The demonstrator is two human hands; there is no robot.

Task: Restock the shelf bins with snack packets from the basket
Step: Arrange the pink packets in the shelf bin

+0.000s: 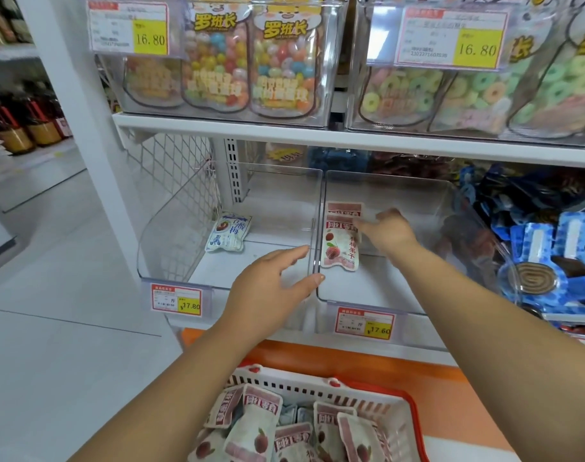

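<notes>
Two clear shelf bins sit side by side on the middle shelf. In the left bin (171, 248) lies one blue-and-white snack packet (227, 232). The right bin (378, 291) holds pink-and-white lychee packets (338, 248) leaning against its left wall. My right hand (386, 230) reaches inside this bin with its fingertips closed on a packet's right edge. Just in front of the wall between the bins hovers my left hand (271, 288), fingers spread and holding nothing. Below, the white basket (394, 408) with a red rim holds several more pink packets (254, 428).
The shelf above carries clear bins of jelly-bean jars (284, 61) and ring-candy bags (451, 95). Blue packets with coiled candy (548, 261) fill the bin to the right. Yellow price tags (177, 301) hang on the bin fronts. An orange ledge (351, 361) runs below the shelf.
</notes>
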